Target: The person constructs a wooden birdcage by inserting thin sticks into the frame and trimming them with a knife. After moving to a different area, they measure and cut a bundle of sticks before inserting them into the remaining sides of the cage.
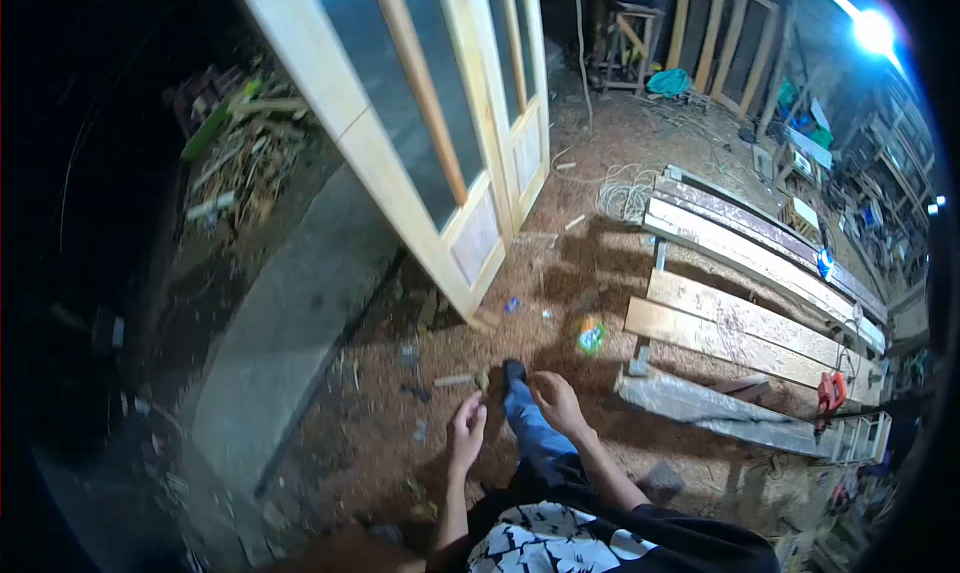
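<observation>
My left hand hangs low in front of my body, its fingers loosely bent and a little apart. Just beyond its fingertips a small greenish-brown object shows, overlapping the ground in this view. Across from it, my right hand is raised beside my jeans leg, fingers curved inward with nothing visible in them. Ahead stands a tall pale wooden door frame with glass panels, its lower corner close to the ground. A short wood offcut lies on the ground near my left hand.
On the right, long planks rest across supports, with a red power tool at their near end. A coiled cable and a green-white wrapper lie on the sawdust floor. Left are a concrete strip and a scrap-wood pile.
</observation>
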Action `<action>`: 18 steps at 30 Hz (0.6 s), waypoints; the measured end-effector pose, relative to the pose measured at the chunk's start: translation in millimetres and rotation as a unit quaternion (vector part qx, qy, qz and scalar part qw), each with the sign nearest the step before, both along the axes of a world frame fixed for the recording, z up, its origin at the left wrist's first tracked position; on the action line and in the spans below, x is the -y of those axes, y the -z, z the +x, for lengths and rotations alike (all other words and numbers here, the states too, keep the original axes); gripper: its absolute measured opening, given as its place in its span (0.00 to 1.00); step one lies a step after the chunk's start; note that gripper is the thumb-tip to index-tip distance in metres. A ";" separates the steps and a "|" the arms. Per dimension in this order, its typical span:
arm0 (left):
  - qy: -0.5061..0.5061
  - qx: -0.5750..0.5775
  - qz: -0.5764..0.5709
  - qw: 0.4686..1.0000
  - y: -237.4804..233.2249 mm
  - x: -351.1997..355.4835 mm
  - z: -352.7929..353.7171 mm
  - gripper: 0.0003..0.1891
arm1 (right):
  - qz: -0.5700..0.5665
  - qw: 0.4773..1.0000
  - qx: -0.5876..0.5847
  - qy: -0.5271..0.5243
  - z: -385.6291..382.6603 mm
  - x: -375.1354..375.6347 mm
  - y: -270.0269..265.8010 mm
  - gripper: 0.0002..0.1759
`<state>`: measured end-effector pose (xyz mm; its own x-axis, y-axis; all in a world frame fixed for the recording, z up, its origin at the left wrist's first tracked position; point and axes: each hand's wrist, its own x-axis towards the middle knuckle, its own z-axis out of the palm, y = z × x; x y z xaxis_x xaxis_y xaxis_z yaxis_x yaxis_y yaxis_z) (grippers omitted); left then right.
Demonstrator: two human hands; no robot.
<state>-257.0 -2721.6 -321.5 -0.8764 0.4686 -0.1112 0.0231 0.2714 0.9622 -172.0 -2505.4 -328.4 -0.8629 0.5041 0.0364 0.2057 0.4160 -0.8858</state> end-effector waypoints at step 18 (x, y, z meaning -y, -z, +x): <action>0.333 0.016 -0.079 0.939 104.8 -426.7 -387.9 0.19 | -0.007 0.968 0.081 0.238 -254.6 -339.2 68.1 0.21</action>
